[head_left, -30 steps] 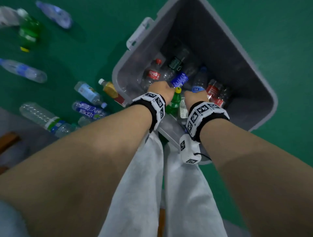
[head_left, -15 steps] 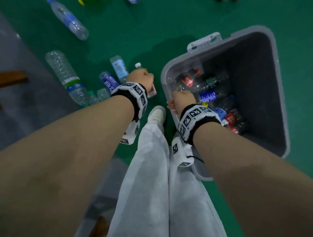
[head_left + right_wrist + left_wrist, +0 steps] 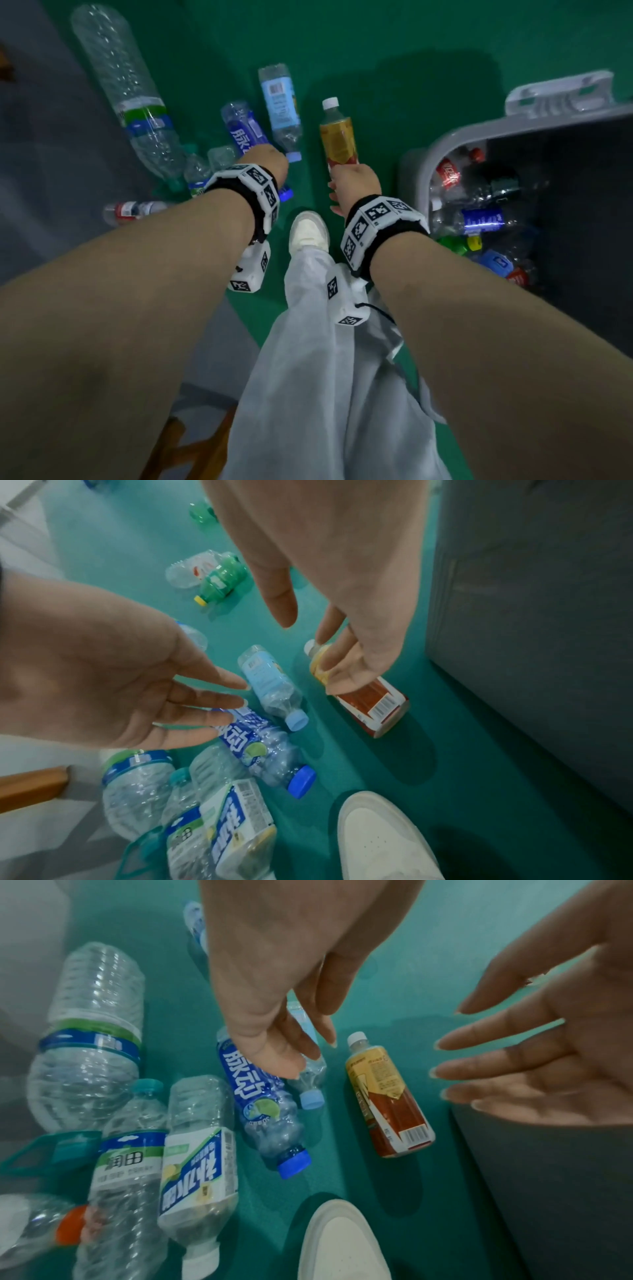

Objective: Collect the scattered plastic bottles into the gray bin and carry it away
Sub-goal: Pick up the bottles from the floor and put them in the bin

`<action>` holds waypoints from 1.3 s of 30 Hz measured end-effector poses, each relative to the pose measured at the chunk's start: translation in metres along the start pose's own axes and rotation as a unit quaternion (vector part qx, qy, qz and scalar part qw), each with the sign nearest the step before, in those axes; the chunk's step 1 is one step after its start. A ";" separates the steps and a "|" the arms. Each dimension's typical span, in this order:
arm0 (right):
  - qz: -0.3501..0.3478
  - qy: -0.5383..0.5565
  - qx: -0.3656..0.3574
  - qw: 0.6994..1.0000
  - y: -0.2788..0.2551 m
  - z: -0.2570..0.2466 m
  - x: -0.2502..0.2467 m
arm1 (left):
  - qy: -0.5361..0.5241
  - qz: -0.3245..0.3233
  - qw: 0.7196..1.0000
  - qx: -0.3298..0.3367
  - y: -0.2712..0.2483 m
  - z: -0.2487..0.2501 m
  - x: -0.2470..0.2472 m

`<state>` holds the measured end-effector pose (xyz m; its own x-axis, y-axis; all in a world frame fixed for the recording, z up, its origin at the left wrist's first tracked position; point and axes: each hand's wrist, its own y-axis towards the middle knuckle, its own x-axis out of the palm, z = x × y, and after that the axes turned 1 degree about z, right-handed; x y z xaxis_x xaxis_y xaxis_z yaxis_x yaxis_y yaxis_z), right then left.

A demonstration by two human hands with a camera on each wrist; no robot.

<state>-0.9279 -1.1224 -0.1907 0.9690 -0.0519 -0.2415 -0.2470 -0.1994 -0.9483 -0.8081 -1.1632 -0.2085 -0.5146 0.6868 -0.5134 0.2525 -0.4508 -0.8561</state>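
**Two hands reach down for bottles on the green floor**

Closest to the person is one white shoe [image 3: 309, 229] on the green floor [image 3: 376, 51], with loose white trousers [image 3: 329, 377] above it. Each wrist wears one black and white band.

The left hand [image 3: 265, 162] hangs over a bottle with a blue label [image 3: 255, 1096] and a blue cap. Its fingers are loose and a bit spread, and they hold nothing. The right hand [image 3: 356, 181] is just above the low end of one orange bottle [image 3: 337, 140] with a white cap. Its fingers are straight and spread. Whether they touch the bottle, I cannot tell.

Beside the blue-label bottle lies one clear bottle with a pale blue label [image 3: 281, 109] and a pale blue cap. To the left is a little heap: one big clear jug [image 3: 126, 89] with a green and blue band, and two smaller clear bottles [image 3: 164, 1164] side by side, touching it. One more small bottle with a red cap [image 3: 132, 209] lies at the left edge.

The gray bin [image 3: 442, 147] stands on the floor to the right, near the orange bottle. It has one handle [image 3: 558, 92] on its far rim. Many bottles are piled inside it, too jumbled to count.

Farther off, the right wrist view shows one green bottle [image 3: 222, 581] with a yellow cap lying against one clear bottle [image 3: 192, 569].
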 end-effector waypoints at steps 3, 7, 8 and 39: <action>0.056 -0.006 -0.015 0.998 0.027 -0.003 0.016 | -0.072 -0.012 0.997 0.001 0.033 -0.001 0.005; 0.174 -0.089 -0.041 0.980 0.063 0.002 0.028 | -0.201 0.035 0.979 0.005 0.072 0.003 0.020; 0.183 -0.117 -0.049 0.975 0.072 0.003 0.029 | -0.225 0.054 0.973 -0.015 0.080 0.006 0.022; 0.070 -0.071 -0.034 0.994 0.021 0.055 -0.002 | -0.054 0.063 0.992 0.097 -0.016 -0.011 0.046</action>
<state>-0.9347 -1.0728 -0.2210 0.9141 0.0531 -0.4020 -0.3750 -0.2667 -0.8878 -0.8270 -1.1179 -0.2190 -0.5769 0.5567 -0.5977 0.1637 -0.6381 -0.7523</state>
